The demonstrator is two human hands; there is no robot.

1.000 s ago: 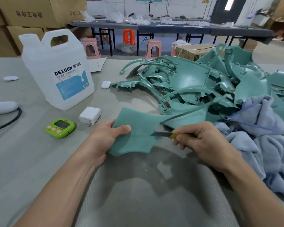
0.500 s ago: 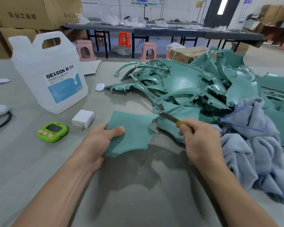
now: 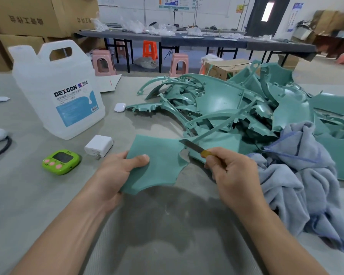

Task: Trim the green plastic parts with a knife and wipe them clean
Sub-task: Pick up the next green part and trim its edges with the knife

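My left hand [image 3: 117, 173] grips a flat green plastic part [image 3: 159, 165] by its left edge, thumb on top, just above the grey table [image 3: 28, 195]. My right hand [image 3: 232, 175] pinches a thin knife [image 3: 193, 146] with a yellow handle. Its blade points up and left, the tip at the part's upper right corner. A big pile of green plastic parts [image 3: 236, 108] lies behind and to the right. A blue-grey cloth [image 3: 298, 175] is heaped beside my right wrist.
A white DEXCON jug [image 3: 58, 92] stands at the left. A green timer [image 3: 61, 161], a white charger [image 3: 98, 145] and a small white case [image 3: 120, 107] lie near it. A black cable [image 3: 0, 149] runs off the left edge. Cardboard boxes, stools and a dark table stand beyond.
The knife has moved from the part's right edge up to its upper right corner, the blade now pointing up and left. My left hand keeps its hold on the part.
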